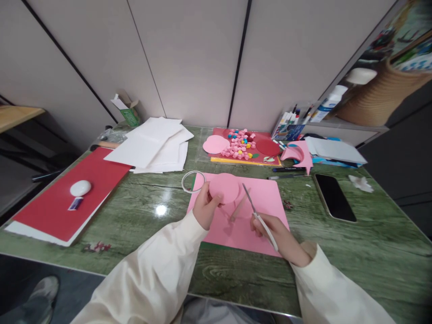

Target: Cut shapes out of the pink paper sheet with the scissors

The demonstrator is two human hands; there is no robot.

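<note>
A round piece of pink paper [225, 186] is pinched between the thumb and fingers of my left hand [206, 204]. It is held above a pink paper sheet [266, 193] that lies flat on the table. My right hand [275, 234] is closed around the handles of a pair of scissors [258, 213], whose blades point up and away from me, to the right of the paper circle. Between the two hands, a narrow pink strip [239, 208] shows over the sheet. Just left of the circle lies a white tape ring [193, 182].
White sheets [155, 144] and red paper [67, 198] occupy the left side. Behind my hands is a red sheet [259, 155] with pink pom-pom-like bits [241, 144] and a pink circle [216, 144]. At right are a phone [335, 198], a pink scrap [303, 155] and pens [288, 169].
</note>
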